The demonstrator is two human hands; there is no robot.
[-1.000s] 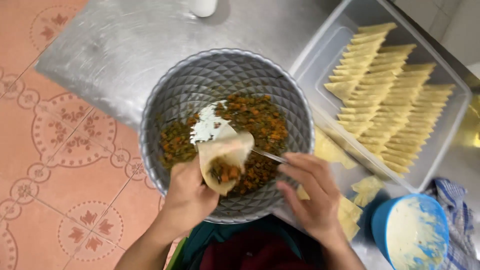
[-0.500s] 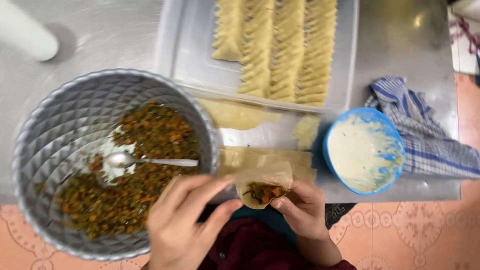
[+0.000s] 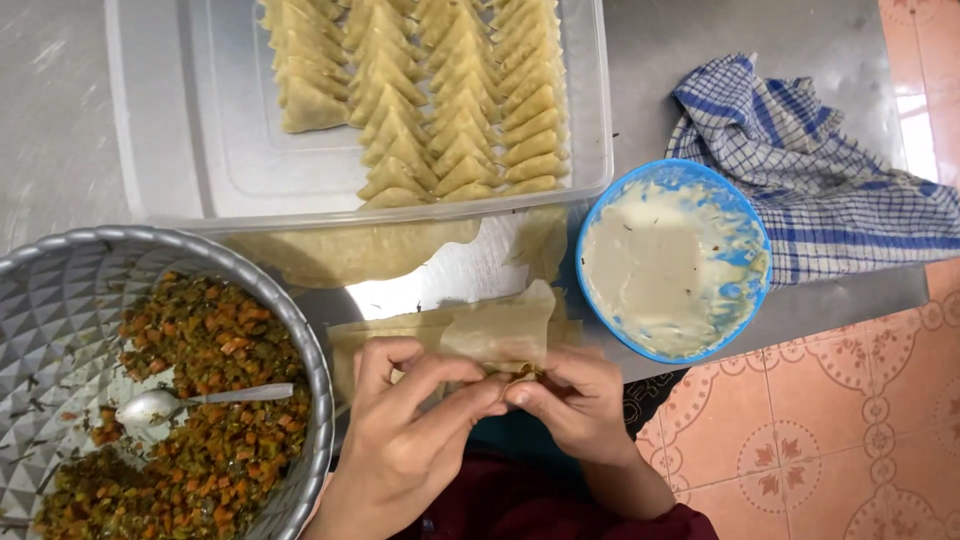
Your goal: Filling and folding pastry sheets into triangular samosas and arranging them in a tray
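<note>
While rows of folded pastries (image 3: 440,100) already fill the tray (image 3: 170,150), both the left hand (image 3: 410,440) and right hand (image 3: 575,400) pinch a filled wrapper (image 3: 500,335) shut at the table edge, with filling (image 3: 200,400) and spare sheets (image 3: 350,250) left.

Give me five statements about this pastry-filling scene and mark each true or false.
1. Both hands, left hand and right hand, pinch a filled pastry wrapper. True.
2. The spoon is in the right hand. False: it lies in the metal bowl of vegetable filling.
3. The blue bowl holds whitish paste. True.
4. The clear tray has nothing in it. False: rows of folded pastries fill it.
5. The checked cloth covers the tray. False: it lies beside the blue bowl.
</note>
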